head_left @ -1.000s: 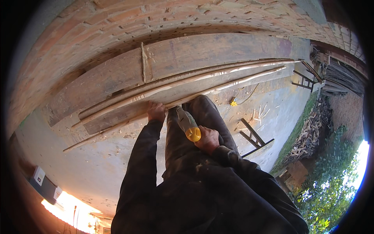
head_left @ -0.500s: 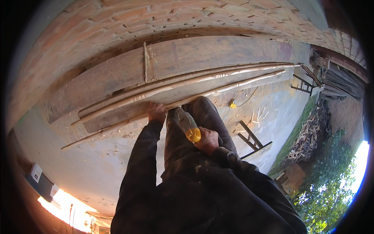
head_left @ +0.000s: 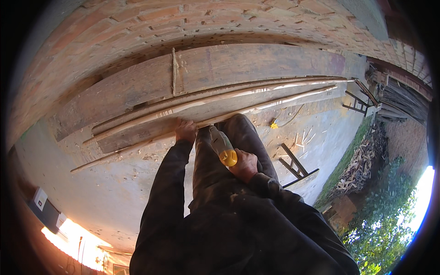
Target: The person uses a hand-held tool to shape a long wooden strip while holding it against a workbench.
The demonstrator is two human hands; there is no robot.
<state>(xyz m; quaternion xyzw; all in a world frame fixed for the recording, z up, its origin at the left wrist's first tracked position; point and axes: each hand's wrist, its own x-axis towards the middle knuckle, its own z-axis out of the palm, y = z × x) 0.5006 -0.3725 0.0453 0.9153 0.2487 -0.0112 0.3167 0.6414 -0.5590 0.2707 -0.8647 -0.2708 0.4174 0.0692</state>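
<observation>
My right hand [head_left: 244, 165] is wrapped round a power drill [head_left: 223, 147] with a grey body and a yellow rear end. The drill lies over my thighs, its front end against or just short of a long thin wooden strip [head_left: 114, 155]; contact is too small to tell. My left hand [head_left: 185, 131] is closed on that strip, just left of the drill's front. The strip runs along the near side of a long plank bench [head_left: 256, 98]. Farther back on the bench, a second long strip [head_left: 165, 112] lies roughly parallel to it.
A wide board [head_left: 123, 87] leans along the brick wall [head_left: 151, 23], with a thin stick [head_left: 173, 71] upright against it. On the floor at right are a yellow plug or socket [head_left: 274, 125] with cable, loose wood pieces [head_left: 303, 139] and a dark stand [head_left: 297, 166]. A scrap-wood heap [head_left: 357, 167] lies beyond.
The view has tilted very slightly. Both hands, the drill and the near strip keep almost the same places.
</observation>
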